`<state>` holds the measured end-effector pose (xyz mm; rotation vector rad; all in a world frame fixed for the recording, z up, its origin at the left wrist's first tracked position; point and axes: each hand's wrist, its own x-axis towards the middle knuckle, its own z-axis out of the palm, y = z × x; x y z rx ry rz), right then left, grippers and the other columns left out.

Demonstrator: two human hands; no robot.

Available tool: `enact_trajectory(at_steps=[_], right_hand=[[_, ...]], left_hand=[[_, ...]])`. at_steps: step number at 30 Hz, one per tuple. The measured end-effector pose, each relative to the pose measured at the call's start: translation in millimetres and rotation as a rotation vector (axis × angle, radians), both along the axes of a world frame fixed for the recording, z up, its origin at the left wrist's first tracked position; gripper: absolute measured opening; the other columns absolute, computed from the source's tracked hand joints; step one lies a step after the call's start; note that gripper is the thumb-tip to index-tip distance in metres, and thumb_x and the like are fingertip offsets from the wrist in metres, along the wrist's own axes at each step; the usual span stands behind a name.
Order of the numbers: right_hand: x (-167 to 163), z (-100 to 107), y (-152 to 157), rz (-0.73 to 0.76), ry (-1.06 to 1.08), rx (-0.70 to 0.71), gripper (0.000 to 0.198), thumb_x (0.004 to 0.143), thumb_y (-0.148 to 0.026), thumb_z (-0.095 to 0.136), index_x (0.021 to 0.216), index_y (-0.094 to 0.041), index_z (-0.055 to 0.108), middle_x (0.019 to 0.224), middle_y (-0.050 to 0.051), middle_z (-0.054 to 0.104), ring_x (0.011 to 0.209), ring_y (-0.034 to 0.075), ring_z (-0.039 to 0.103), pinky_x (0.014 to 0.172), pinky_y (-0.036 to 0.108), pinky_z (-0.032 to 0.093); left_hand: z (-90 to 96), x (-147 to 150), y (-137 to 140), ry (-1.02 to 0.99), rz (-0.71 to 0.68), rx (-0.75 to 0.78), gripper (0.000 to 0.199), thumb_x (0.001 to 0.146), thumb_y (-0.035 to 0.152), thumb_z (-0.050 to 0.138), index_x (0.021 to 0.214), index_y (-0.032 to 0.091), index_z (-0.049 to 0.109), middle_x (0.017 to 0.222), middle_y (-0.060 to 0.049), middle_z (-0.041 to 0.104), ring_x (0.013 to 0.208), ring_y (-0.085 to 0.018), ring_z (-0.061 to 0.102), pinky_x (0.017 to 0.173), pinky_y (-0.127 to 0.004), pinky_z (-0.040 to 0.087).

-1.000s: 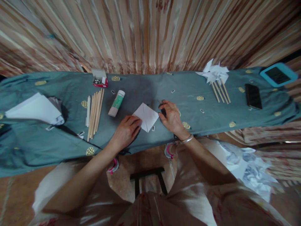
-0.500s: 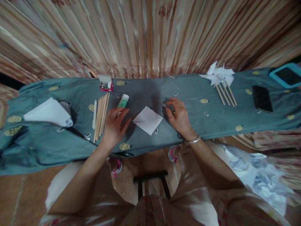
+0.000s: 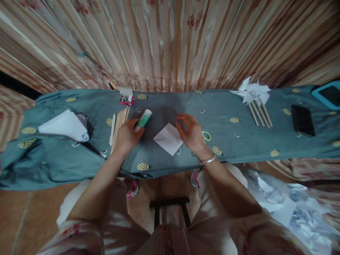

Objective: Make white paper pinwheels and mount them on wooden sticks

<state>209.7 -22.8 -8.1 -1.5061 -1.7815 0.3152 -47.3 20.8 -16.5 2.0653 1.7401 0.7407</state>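
Observation:
My left hand (image 3: 129, 135) is closed around the lower end of a green and white glue stick (image 3: 144, 119), its white cap end pointing up and away. A white square of paper (image 3: 168, 140) with cut slits at its corners lies like a diamond on the cloth between my hands. Over its right corner hovers my right hand (image 3: 190, 134), fingers curved and apart, with nothing visible in them. Beside that wrist lie scissors, of which a yellow-green handle loop (image 3: 206, 136) shows; the rest is hidden by the hand.
Wooden sticks (image 3: 122, 118) and a white stick lie left of my left hand, behind them an open box of metal pins (image 3: 126, 99). Folded white paper (image 3: 65, 125) sits far left. At right are paper pinwheels (image 3: 253, 94), a black phone (image 3: 303, 120) and a blue-framed device (image 3: 329, 95).
My left hand has closed on the glue stick. My right hand has moved left to the paper's corner, away from the scissors, whose handle now shows. The whole view has shifted slightly.

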Motion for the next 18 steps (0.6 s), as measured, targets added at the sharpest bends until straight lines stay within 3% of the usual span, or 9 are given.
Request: enact_trajectory(at_steps=[3, 6, 9, 11, 14, 18], right_hand=[[-9, 3, -2, 0.033, 0.023, -0.074, 0.024, 0.094, -0.022, 0.05, 0.108, -0.021, 0.069, 0.116, 0.011, 0.075, 0.114, 0.026, 0.066, 0.106, 0.045, 0.05], [-20, 5, -5, 0.082, 0.152, -0.238, 0.022, 0.093, -0.026, 0.053, 0.105, -0.02, 0.071, 0.106, 0.009, 0.077, 0.097, 0.023, 0.071, 0.094, 0.04, 0.055], [-29, 4, -7, 0.192, 0.477, -0.435, 0.022, 0.089, -0.037, 0.064, 0.1, -0.02, 0.072, 0.101, 0.007, 0.077, 0.09, 0.021, 0.071, 0.087, 0.036, 0.057], [-34, 4, -7, 0.278, 0.797, -0.585, 0.033, 0.08, -0.048, 0.074, 0.098, -0.02, 0.071, 0.098, 0.006, 0.077, 0.087, 0.02, 0.071, 0.083, 0.035, 0.057], [-38, 3, -7, 0.314, 1.194, -0.768, 0.051, 0.065, -0.053, 0.087, 0.101, -0.02, 0.071, 0.087, 0.002, 0.076, 0.071, 0.016, 0.067, 0.07, 0.032, 0.057], [-38, 5, -7, 0.283, 1.336, -0.786, 0.046, 0.061, -0.05, 0.091, 0.091, -0.02, 0.074, 0.074, -0.001, 0.072, 0.061, 0.012, 0.061, 0.06, 0.028, 0.054]], left_hand=[[6.1, 5, -4, -0.19, 0.046, -0.077, 0.031, 0.078, 0.039, 0.065, 0.099, 0.018, 0.073, 0.093, -0.007, 0.072, 0.087, -0.025, 0.066, 0.08, -0.034, 0.05], [13.8, 14, -15, -0.5, 0.044, -0.222, 0.032, 0.076, 0.044, 0.069, 0.093, 0.017, 0.074, 0.073, -0.002, 0.066, 0.069, -0.018, 0.06, 0.062, -0.028, 0.045], [20.8, 27, -28, -0.88, -0.031, -0.427, 0.037, 0.072, 0.053, 0.075, 0.083, 0.018, 0.073, 0.066, -0.001, 0.063, 0.058, -0.014, 0.053, 0.056, -0.026, 0.04], [23.7, 36, -35, -1.023, -0.095, -0.588, 0.036, 0.07, 0.051, 0.079, 0.075, 0.017, 0.071, 0.065, -0.002, 0.061, 0.057, -0.012, 0.052, 0.055, -0.025, 0.04], [25.1, 47, -43, -1.142, -0.204, -0.729, 0.041, 0.072, 0.055, 0.079, 0.068, 0.016, 0.067, 0.057, 0.001, 0.054, 0.05, -0.008, 0.044, 0.047, -0.022, 0.034], [24.8, 52, -46, -1.117, -0.259, -0.766, 0.049, 0.079, 0.062, 0.071, 0.068, 0.015, 0.069, 0.049, 0.003, 0.047, 0.041, -0.006, 0.032, 0.041, -0.022, 0.022]])
